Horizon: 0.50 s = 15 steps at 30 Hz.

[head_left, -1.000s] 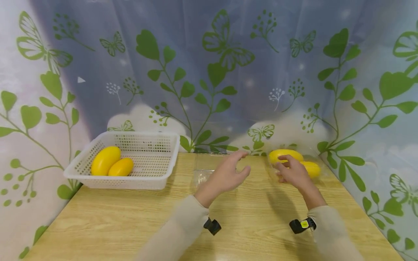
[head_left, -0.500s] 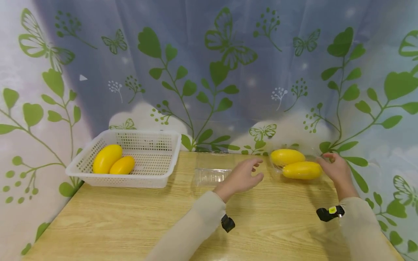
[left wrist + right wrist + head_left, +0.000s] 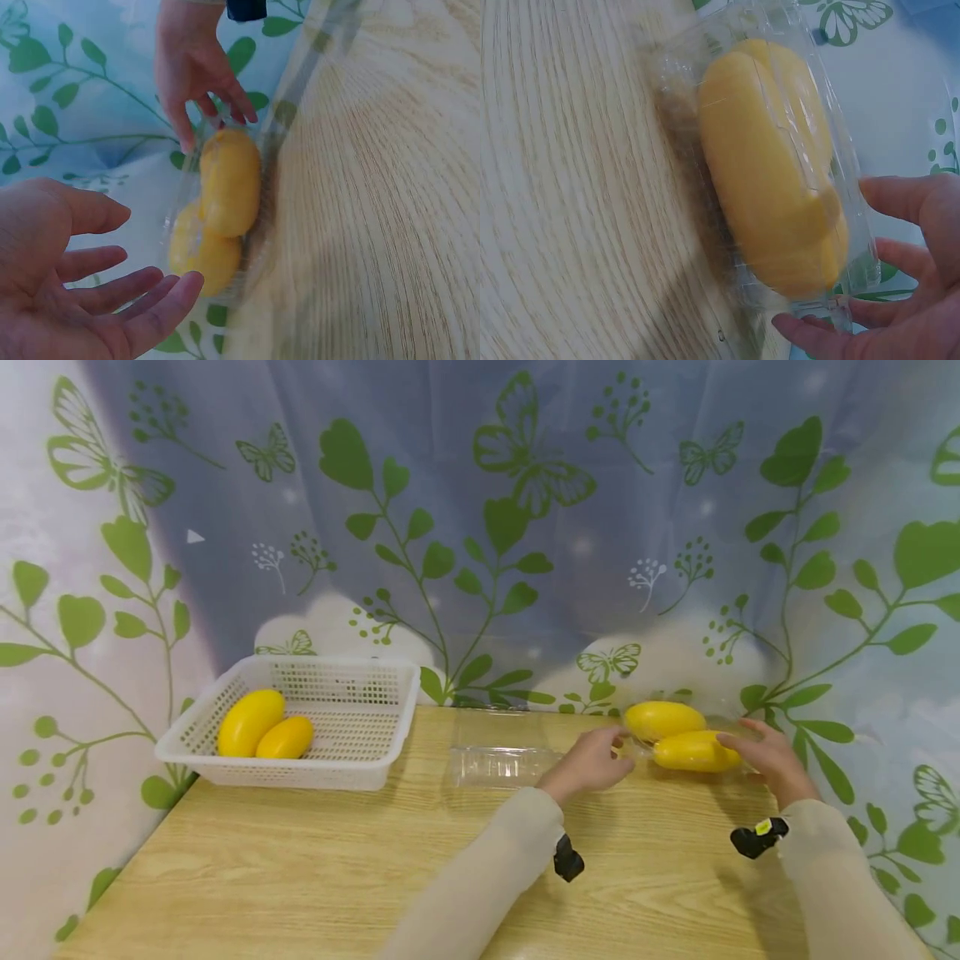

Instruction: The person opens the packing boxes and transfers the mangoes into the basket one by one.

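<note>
Left grip (image 3: 588,762) and right grip (image 3: 774,762), both spread, flank a clear box (image 3: 859,240) holding two yellow fruits (image 3: 754,165)

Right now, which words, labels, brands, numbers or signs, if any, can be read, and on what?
No text can be read.
Small yellow label on the black right-wrist device: too small to read.
Clear plastic box around two yellow oval fruits: no lettering discernible.
White perforated plastic basket: no lettering discernible.

left grip (image 3: 591,763): relaxed, slightly cupped | right grip (image 3: 778,763): loosely spread, turned inward
</note>
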Tool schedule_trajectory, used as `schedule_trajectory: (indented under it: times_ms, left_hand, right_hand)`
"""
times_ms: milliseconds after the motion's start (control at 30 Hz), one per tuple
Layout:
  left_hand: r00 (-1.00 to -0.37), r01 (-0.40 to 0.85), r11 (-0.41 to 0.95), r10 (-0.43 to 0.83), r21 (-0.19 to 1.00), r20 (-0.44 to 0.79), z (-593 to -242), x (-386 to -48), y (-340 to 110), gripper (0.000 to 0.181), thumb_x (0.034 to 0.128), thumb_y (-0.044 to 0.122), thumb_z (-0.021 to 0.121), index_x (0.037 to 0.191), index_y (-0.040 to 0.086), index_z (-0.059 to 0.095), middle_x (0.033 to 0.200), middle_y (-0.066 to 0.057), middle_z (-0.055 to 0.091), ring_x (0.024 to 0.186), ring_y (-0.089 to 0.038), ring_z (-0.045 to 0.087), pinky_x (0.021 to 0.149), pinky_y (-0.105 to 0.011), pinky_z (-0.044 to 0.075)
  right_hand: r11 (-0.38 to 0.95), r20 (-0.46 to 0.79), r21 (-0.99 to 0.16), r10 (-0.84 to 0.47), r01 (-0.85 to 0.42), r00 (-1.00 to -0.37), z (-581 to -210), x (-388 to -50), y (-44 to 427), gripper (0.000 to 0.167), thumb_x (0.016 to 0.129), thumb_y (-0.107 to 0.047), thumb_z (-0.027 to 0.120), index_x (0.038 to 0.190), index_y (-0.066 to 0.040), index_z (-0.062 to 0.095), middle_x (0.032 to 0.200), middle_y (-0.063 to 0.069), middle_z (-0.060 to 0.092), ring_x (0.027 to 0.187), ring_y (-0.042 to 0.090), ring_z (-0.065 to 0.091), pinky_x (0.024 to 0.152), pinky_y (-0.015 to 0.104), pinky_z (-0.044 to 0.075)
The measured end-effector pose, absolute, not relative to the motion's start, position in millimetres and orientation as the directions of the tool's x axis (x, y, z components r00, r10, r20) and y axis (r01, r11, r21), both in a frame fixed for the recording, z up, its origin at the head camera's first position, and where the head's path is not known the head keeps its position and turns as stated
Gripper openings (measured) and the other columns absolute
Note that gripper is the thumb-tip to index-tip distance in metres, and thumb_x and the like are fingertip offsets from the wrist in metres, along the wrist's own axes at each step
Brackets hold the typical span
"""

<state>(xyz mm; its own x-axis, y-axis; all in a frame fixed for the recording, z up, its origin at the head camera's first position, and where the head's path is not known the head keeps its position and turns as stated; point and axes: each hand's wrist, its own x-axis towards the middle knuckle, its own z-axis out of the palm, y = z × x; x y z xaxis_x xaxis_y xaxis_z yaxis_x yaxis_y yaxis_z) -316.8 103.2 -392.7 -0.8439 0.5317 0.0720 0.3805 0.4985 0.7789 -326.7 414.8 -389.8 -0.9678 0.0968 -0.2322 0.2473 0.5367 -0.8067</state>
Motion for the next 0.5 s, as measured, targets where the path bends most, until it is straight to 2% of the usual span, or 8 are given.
schedule_trajectory:
  times_ms: [233,333,400,500]
  left_hand:
    - [-0.867,0.406,0.619,0.494,0.673,0.069,-405,-327,116,0.055,0.1035,0.021,0.058,0.156,0.01,0.043,0.157,-0.004,0.051,0.141,-0.017,0.053,0.112,-0.03,0.048]
    - [-0.881,0.351,0.599,0.471,0.72,0.037,-408,-326,119,0.059,0.1029,0.019,0.058,0.158,0.009,0.039,0.159,-0.006,0.05,0.132,-0.018,0.059,0.108,-0.031,0.05]
    - [-0.89,0.312,0.575,0.455,0.756,0.021,-410,-326,122,0.063,0.1018,0.018,0.06,0.159,0.008,0.036,0.155,-0.009,0.054,0.121,-0.022,0.063,0.105,-0.033,0.052]
    - [-0.904,0.28,0.557,0.427,0.782,0.02,-412,-324,123,0.067,0.0985,0.015,0.064,0.158,0.007,0.037,0.151,-0.012,0.058,0.123,-0.022,0.063,0.103,-0.031,0.052]
  right_hand:
    - [0.53,-0.255,-0.81,0.066,0.25,-0.965,-390,-325,411,0.088,0.106,-0.036,0.053,0.163,0.002,-0.001,0.164,0.041,-0.004,0.151,0.058,0.018,0.119,0.066,0.033]
    - [0.535,-0.262,-0.808,0.049,0.247,-0.964,-388,-324,408,0.088,0.106,-0.036,0.055,0.163,0.003,0.0,0.165,0.04,-0.006,0.15,0.059,0.017,0.118,0.066,0.034]
    - [0.543,-0.267,-0.803,0.04,0.245,-0.963,-386,-321,406,0.088,0.105,-0.034,0.057,0.163,0.003,0.001,0.164,0.041,-0.007,0.15,0.06,0.016,0.118,0.065,0.034]
    - [0.576,-0.279,-0.781,0.022,0.24,-0.96,-381,-318,402,0.089,0.104,-0.033,0.059,0.163,0.004,0.003,0.162,0.044,-0.005,0.147,0.062,0.02,0.116,0.064,0.039]
